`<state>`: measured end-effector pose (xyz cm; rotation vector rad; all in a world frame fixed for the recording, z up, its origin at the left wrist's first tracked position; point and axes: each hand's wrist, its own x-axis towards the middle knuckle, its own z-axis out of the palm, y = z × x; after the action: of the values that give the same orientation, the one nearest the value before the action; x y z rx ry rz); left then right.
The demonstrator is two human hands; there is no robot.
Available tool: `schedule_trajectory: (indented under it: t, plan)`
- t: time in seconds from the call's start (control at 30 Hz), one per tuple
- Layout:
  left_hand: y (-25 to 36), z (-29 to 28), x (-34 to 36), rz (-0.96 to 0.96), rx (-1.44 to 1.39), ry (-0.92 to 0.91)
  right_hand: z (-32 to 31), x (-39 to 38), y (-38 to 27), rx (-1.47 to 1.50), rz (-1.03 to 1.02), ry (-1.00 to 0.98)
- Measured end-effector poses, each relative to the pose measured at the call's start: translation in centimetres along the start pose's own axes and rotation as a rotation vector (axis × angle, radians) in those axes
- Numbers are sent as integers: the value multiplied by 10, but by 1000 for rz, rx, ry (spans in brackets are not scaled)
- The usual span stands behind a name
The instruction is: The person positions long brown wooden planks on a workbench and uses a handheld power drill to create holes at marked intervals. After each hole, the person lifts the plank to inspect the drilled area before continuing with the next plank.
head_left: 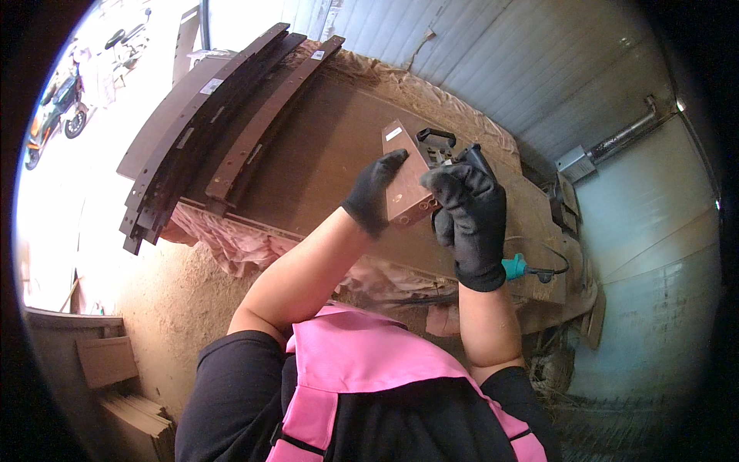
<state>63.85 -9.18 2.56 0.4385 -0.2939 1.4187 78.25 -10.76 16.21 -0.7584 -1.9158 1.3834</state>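
The left hand (377, 189) is clamped on the left side of a brown box (406, 171), apparently steadying it above the brown surface (331, 127), while the right hand (471, 223) curls at its right side; I cannot tell whether it grips anything. The box's long axis runs away from the person, far end leaning left, apart from the curved brown strips (265, 115).

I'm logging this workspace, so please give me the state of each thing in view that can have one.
Brown rectangular block: held, tilted
Left hand: gloved, gripping the block
Right hand: gloved, fingers curled; grip unclear
Curved brown strips: overlapping at the left
Teal corded tool: set down; on or off unclear
Pink sheeting: crumpled
Motorcycle: standing upright
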Motion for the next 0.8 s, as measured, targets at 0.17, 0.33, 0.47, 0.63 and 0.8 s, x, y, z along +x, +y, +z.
schedule_trajectory:
  t: [0.17, 0.33, 0.47, 0.63, 0.8]
  plan:
    - [1, -4, 12, 32, 112, 77, -3, -4, 3, 156, -51, 41]
    - [0, -8, 18, 63, 188, 132, -12, -4, 3, 249, -121, -68]
    - [3, -13, 19, 44, 252, 146, -15, -4, 4, 212, -145, -94]
    - [3, -5, 17, 15, 53, 23, -15, -5, 9, 224, -98, -60]
    - [-4, 11, 13, 66, 265, 241, -13, -6, 14, 167, -85, 12]
